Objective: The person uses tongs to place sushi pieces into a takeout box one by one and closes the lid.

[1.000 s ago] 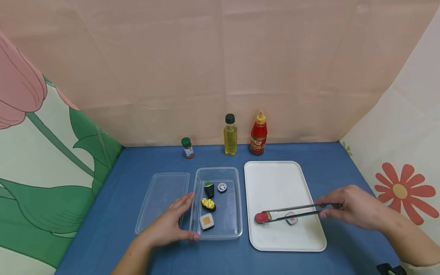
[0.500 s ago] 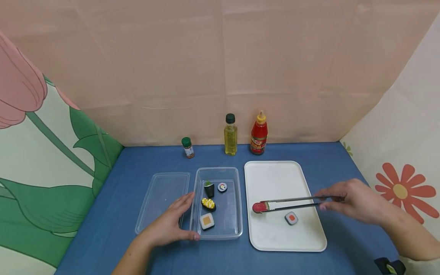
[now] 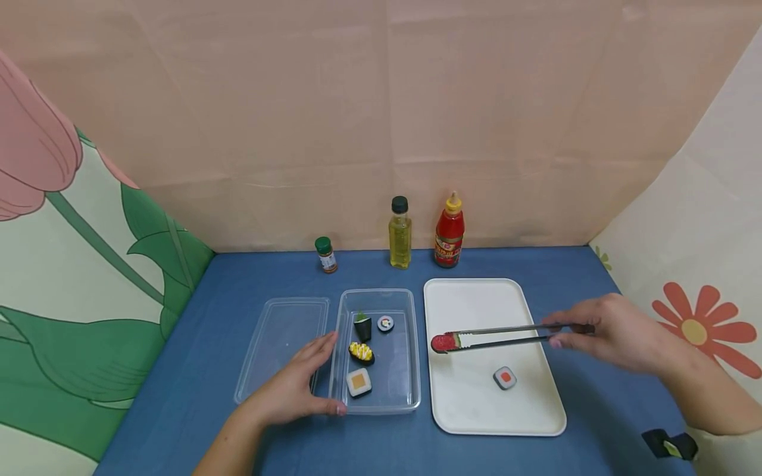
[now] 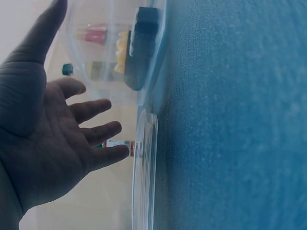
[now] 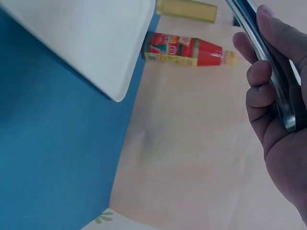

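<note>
Head view overhead, wrist views close

bottles (image 3: pixel 399 233) behind, tray (image 3: pixel 476 304) far half bare

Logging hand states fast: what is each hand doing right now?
Left hand: open, resting against the clear container.
Right hand: gripping the tongs, which carry no sushi.

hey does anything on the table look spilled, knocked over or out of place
Nothing stands out. The three bottles stand upright, the sushi roll sits flat on the white tray, and the tongs in the right hand hold a red piece.
</note>
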`<state>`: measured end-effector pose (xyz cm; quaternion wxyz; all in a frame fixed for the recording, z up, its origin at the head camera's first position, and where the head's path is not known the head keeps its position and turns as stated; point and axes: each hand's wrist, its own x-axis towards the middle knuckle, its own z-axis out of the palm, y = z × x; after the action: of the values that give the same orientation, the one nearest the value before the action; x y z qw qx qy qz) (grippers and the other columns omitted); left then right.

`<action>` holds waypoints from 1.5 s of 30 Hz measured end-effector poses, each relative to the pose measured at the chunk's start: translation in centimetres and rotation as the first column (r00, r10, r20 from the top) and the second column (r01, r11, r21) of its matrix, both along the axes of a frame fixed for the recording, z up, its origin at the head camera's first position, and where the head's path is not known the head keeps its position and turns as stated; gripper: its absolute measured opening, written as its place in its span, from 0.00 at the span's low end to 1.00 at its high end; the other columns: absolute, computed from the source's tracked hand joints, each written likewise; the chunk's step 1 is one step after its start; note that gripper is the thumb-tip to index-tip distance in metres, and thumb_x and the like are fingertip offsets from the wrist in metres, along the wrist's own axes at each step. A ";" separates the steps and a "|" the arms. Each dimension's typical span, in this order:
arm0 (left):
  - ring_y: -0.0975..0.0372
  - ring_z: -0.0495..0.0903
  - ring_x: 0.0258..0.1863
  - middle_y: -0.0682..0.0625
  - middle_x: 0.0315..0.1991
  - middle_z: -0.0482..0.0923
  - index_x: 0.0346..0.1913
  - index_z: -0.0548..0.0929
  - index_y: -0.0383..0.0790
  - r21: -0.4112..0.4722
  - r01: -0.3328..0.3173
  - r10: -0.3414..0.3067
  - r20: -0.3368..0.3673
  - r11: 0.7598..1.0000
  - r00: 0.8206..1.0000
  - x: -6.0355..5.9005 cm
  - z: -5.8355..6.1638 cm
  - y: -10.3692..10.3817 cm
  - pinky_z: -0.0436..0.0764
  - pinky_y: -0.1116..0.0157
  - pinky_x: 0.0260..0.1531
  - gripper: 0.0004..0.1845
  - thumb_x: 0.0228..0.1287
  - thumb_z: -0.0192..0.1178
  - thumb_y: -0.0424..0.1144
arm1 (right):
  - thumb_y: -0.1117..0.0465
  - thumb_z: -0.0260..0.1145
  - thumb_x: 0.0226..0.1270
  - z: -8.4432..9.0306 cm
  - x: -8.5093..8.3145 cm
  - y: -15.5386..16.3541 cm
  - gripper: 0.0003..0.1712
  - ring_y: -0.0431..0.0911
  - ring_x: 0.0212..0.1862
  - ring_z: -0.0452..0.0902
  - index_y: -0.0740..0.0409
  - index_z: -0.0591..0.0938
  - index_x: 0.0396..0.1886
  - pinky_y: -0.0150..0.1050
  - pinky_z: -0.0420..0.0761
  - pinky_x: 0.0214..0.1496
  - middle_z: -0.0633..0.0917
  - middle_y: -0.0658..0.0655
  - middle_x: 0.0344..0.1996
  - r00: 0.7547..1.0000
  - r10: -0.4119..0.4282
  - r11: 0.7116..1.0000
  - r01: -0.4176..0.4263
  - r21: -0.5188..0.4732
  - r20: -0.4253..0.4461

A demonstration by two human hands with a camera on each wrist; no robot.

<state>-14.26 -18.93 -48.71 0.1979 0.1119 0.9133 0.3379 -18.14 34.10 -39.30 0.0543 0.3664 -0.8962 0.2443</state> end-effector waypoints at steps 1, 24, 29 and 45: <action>0.44 0.44 0.82 0.52 0.85 0.46 0.85 0.52 0.53 0.000 0.001 -0.001 -0.001 1.000 1.000 0.0 0.0 0.0 0.56 0.31 0.70 0.68 0.44 0.80 0.65 | 0.60 0.85 0.51 0.2 -0.1 -0.1 0.21 0.28 0.23 0.72 0.50 0.92 0.47 0.23 0.67 0.21 0.87 0.34 0.32 1.000 0.007 1.000 -0.007 -0.003 -0.009; 0.44 0.45 0.82 0.52 0.84 0.46 0.85 0.51 0.54 0.004 -0.001 0.001 -0.008 1.000 1.000 0.2 -0.3 -0.2 0.57 0.31 0.70 0.68 0.45 0.81 0.65 | 0.54 0.81 0.60 2.5 -3.9 -5.1 0.18 0.31 0.19 0.69 0.48 0.91 0.51 0.29 0.70 0.20 0.85 0.32 0.28 0.994 0.078 0.997 -0.079 0.018 0.072; 0.44 0.46 0.82 0.53 0.84 0.47 0.85 0.52 0.54 -0.004 -0.005 0.005 -0.008 1.000 1.000 0.2 -0.3 -0.1 0.56 0.32 0.71 0.67 0.45 0.81 0.65 | 0.51 0.78 0.63 2.2 -4.9 -6.3 0.19 0.32 0.21 0.73 0.50 0.91 0.52 0.30 0.74 0.22 0.88 0.36 0.33 0.987 0.108 0.994 -0.111 0.022 0.115; 0.44 0.45 0.82 0.52 0.84 0.47 0.85 0.52 0.53 -0.006 0.004 -0.004 -0.011 1.000 1.000 0.1 -0.3 -0.1 0.56 0.32 0.71 0.68 0.45 0.80 0.65 | 0.56 0.79 0.63 1.9 -7.0 -9.9 0.17 0.35 0.27 0.78 0.50 0.91 0.52 0.33 0.81 0.29 0.89 0.38 0.33 0.959 0.123 0.985 -0.150 0.089 0.254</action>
<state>-14.20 -18.99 -49.00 0.1937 0.1152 0.9152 0.3341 -25.15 24.25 -37.37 -0.0949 0.3966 -0.8803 0.2425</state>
